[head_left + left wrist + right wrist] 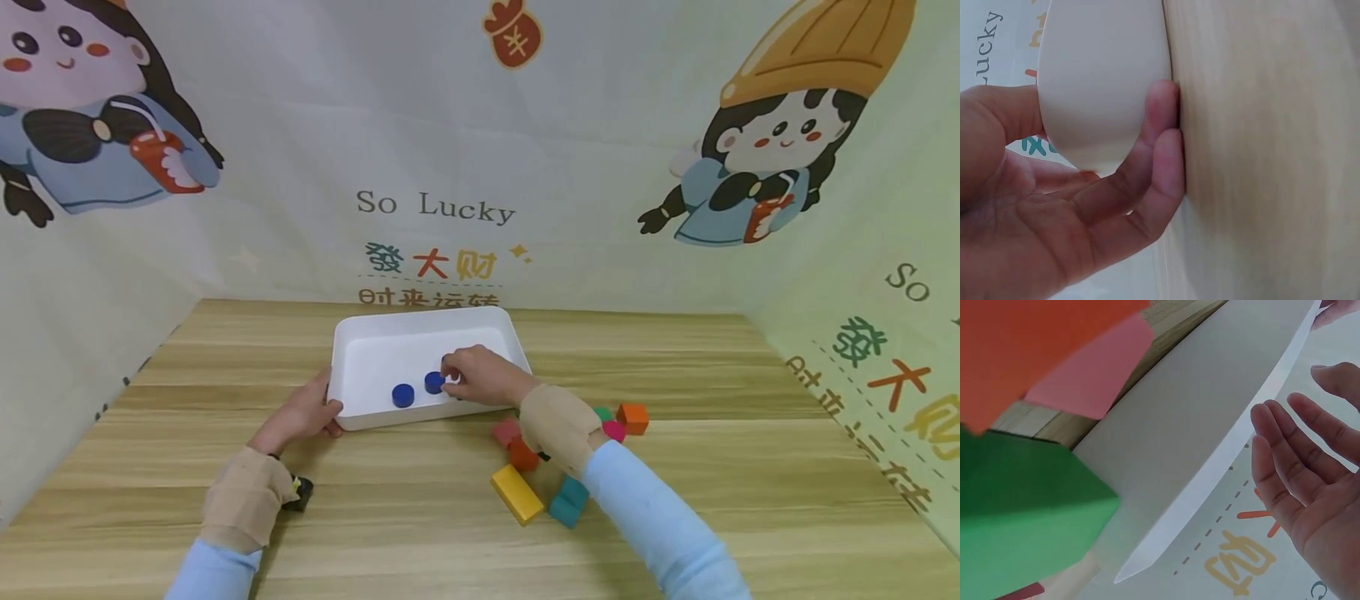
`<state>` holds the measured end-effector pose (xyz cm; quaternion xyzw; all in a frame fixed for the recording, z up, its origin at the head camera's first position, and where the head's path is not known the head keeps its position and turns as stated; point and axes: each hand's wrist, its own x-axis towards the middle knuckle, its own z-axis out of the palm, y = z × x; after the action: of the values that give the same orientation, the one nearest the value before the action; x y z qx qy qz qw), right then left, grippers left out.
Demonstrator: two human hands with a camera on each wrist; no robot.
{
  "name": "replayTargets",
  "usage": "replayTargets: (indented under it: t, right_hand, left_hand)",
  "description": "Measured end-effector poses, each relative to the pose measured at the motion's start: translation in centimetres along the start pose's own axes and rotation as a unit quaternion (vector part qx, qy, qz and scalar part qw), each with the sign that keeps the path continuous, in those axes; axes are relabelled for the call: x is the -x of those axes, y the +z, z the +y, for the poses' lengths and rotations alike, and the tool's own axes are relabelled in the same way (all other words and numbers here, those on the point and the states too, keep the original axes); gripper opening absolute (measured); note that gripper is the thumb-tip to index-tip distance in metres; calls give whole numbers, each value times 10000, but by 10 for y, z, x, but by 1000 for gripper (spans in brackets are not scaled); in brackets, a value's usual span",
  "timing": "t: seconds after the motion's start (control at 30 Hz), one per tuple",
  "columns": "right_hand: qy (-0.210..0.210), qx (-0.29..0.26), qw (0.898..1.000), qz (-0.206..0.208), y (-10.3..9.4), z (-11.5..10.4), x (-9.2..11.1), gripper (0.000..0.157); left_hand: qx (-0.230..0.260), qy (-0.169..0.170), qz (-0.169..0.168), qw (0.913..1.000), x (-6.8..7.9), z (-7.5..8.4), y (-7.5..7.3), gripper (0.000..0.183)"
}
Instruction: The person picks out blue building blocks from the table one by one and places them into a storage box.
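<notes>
A white rectangular tray [412, 417] lies on the wooden table. At its left end my left hand [306, 407] holds it; the left wrist view shows the thumb over the rim and fingers curled against the outer wall. Two round blue blocks [403, 396] sit inside the tray. Above its right half is my right hand [486, 375], fingertips close to the second blue block [433, 382]. A dark blue bit shows behind those fingers, mostly hidden. In the right wrist view the fingers are loosely bent, with nothing seen between them.
Right of the tray's front lie a yellow block [517, 494], a teal block [569, 502], red-orange block [522, 455], pink block [506, 431], magenta block [614, 431] and orange block [633, 419]. A green block [1029, 512] is partly hidden by my right forearm. Printed cloth [600, 250] encloses the table.
</notes>
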<state>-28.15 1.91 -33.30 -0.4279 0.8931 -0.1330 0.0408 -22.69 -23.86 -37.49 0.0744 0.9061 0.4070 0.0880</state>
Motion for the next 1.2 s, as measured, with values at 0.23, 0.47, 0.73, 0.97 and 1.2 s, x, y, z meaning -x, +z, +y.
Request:
replayTargets:
  t: [0.23, 0.47, 0.73, 0.97, 1.2]
  right_hand:
    - [-34, -21, 9999, 128, -1, 3, 6, 21]
    - [21, -79, 9999, 140, -3, 4, 17, 21]
    - [-274, -140, 9993, 214, -2, 6, 31, 20]
    - [-179, -134, 9997, 121, -3, 4, 43, 20]
    - [-135, -162, 9997, 134, -2, 5, 55, 19]
  left_hand:
    - [25, -12, 25, 10000, 0, 2, -3, 45]
    - [15, 1, 45, 10000, -1, 2, -3, 46]
    - [-91, 48, 91, 9999, -1, 2, -3, 42]
    - [-110, 50, 64, 9999, 0, 2, -1, 43]
    - [-101, 71, 39, 9999, -1, 2, 1, 45]
